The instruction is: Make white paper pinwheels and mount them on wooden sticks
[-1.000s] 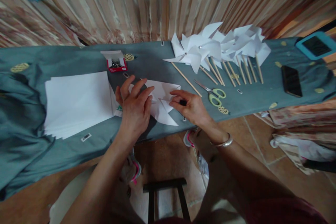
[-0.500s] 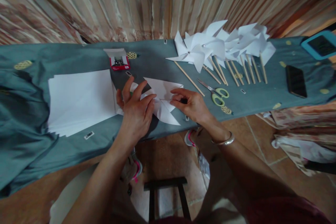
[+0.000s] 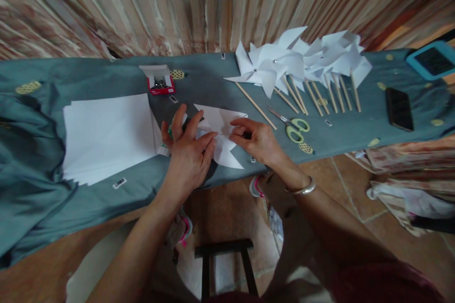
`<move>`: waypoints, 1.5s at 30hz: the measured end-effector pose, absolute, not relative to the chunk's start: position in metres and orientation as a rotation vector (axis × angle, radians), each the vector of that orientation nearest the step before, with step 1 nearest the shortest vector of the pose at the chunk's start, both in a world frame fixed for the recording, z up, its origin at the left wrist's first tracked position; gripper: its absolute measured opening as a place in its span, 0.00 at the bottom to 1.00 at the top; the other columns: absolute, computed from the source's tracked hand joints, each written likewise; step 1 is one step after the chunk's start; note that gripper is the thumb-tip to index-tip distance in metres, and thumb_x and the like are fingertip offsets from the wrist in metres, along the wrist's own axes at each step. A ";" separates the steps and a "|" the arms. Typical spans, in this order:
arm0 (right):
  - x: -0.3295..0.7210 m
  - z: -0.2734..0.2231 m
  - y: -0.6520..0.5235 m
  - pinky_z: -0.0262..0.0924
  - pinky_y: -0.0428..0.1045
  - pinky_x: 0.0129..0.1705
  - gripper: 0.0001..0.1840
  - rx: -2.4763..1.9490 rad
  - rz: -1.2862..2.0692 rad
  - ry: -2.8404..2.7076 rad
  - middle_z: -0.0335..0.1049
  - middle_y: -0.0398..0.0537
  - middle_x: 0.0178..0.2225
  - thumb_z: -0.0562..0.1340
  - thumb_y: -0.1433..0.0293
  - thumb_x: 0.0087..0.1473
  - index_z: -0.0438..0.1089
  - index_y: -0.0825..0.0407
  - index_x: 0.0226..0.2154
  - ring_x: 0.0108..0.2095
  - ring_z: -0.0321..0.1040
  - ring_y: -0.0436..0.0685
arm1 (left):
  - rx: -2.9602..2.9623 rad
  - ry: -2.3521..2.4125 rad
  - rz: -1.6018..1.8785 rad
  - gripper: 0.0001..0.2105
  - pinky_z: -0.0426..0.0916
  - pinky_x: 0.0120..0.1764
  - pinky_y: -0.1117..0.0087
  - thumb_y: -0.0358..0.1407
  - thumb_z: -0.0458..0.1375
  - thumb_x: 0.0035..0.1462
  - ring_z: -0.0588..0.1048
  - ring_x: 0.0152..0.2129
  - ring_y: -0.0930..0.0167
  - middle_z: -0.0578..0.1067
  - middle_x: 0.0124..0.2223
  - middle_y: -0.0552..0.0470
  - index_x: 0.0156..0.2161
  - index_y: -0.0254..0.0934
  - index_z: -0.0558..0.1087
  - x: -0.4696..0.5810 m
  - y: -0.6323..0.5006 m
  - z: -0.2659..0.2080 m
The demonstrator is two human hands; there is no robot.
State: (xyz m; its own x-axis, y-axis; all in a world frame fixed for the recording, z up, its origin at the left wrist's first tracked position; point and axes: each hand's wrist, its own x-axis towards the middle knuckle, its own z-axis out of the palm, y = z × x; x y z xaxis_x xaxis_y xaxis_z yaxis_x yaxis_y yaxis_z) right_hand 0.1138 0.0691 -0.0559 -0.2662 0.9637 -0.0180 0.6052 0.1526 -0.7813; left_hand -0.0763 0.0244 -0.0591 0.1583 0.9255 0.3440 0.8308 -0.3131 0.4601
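A white paper sheet (image 3: 227, 151), cut and partly folded like a pinwheel, lies in front of me on the cloth-covered table. My left hand (image 3: 188, 156) pinches a part of it near the centre with thumb and forefinger, the other fingers spread. From the right, my right hand (image 3: 256, 139) has thumb and forefinger closed on the paper close to its middle. A small white and green object (image 3: 170, 130) shows partly behind my left fingers; its kind is hidden. Scissors (image 3: 293, 128) with green handles lie to the right of my right hand.
A stack of white paper (image 3: 110, 137) lies at left, with an open red box (image 3: 161, 85) of small metal pieces behind it. Several finished paper pinwheels (image 3: 284, 64) on wooden sticks lie at the back right. A phone (image 3: 400, 109) and a blue-framed device (image 3: 433, 60) are farther right.
My left hand has shifted slightly right, its thumb and forefinger now nearer the paper's centre. My right hand has barely moved. The other things stay in place.
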 end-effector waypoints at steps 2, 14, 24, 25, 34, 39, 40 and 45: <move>0.113 -0.054 0.069 0.59 0.46 0.34 0.14 -1.498 0.942 -1.952 0.72 0.41 0.24 0.63 0.71 0.50 0.72 0.56 0.42 0.26 0.67 0.50 | 2.274 1.721 0.838 0.12 0.36 0.61 0.37 0.38 0.52 0.63 0.48 0.65 0.53 0.65 0.63 0.47 0.39 0.40 0.78 -0.074 0.023 -0.058; 0.111 -0.053 0.069 0.60 0.46 0.34 0.14 -1.516 0.893 -1.976 0.73 0.41 0.25 0.64 0.72 0.50 0.73 0.54 0.41 0.27 0.69 0.51 | 2.374 1.720 0.744 0.12 0.38 0.60 0.35 0.38 0.52 0.62 0.49 0.65 0.52 0.65 0.63 0.44 0.41 0.41 0.79 -0.069 0.021 -0.057; 0.111 -0.050 0.068 0.60 0.46 0.34 0.14 -1.532 0.859 -2.001 0.73 0.41 0.25 0.64 0.74 0.50 0.73 0.55 0.41 0.27 0.68 0.51 | 2.384 1.704 0.768 0.13 0.37 0.59 0.34 0.38 0.51 0.61 0.49 0.65 0.51 0.67 0.62 0.42 0.39 0.40 0.78 -0.069 0.024 -0.061; 0.110 -0.050 0.068 0.60 0.46 0.34 0.14 -1.532 0.855 -2.004 0.74 0.41 0.26 0.64 0.74 0.50 0.73 0.55 0.42 0.27 0.68 0.51 | 2.378 1.702 0.772 0.12 0.37 0.60 0.35 0.38 0.51 0.61 0.49 0.65 0.51 0.67 0.62 0.42 0.39 0.40 0.78 -0.068 0.024 -0.061; 0.110 -0.050 0.067 0.61 0.48 0.38 0.14 -1.526 0.799 -2.061 0.75 0.43 0.30 0.64 0.73 0.51 0.73 0.53 0.42 0.32 0.71 0.53 | 2.369 1.664 0.723 0.12 0.34 0.62 0.37 0.38 0.51 0.62 0.51 0.66 0.53 0.71 0.59 0.45 0.36 0.40 0.77 -0.063 0.027 -0.060; 0.110 -0.050 0.067 0.61 0.48 0.40 0.14 -1.517 0.798 -2.077 0.76 0.44 0.31 0.64 0.73 0.51 0.72 0.52 0.43 0.35 0.71 0.54 | 2.361 1.673 0.717 0.12 0.34 0.63 0.39 0.38 0.50 0.63 0.51 0.66 0.55 0.72 0.58 0.49 0.37 0.43 0.77 -0.064 0.026 -0.060; 0.110 -0.051 0.067 0.61 0.48 0.40 0.14 -1.518 0.802 -2.075 0.76 0.43 0.30 0.64 0.73 0.51 0.72 0.52 0.43 0.34 0.71 0.54 | 2.350 1.682 0.734 0.12 0.35 0.63 0.39 0.38 0.50 0.63 0.51 0.65 0.55 0.72 0.58 0.49 0.37 0.43 0.77 -0.065 0.026 -0.061; 0.108 -0.051 0.068 0.61 0.48 0.39 0.15 -1.522 0.794 -2.076 0.76 0.44 0.30 0.64 0.73 0.52 0.72 0.53 0.44 0.33 0.70 0.54 | 2.264 1.722 0.914 0.13 0.41 0.63 0.41 0.39 0.50 0.64 0.52 0.65 0.57 0.71 0.59 0.48 0.46 0.43 0.77 -0.074 0.023 -0.058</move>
State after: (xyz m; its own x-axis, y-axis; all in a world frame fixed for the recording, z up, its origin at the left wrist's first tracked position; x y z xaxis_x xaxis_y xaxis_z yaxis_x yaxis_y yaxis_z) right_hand 0.1084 0.0680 -0.0512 -0.2944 0.9555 0.0168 0.7003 0.2277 -0.6766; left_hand -0.0743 0.0230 -0.0584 0.1535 0.9151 0.3729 0.8214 -0.3280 0.4667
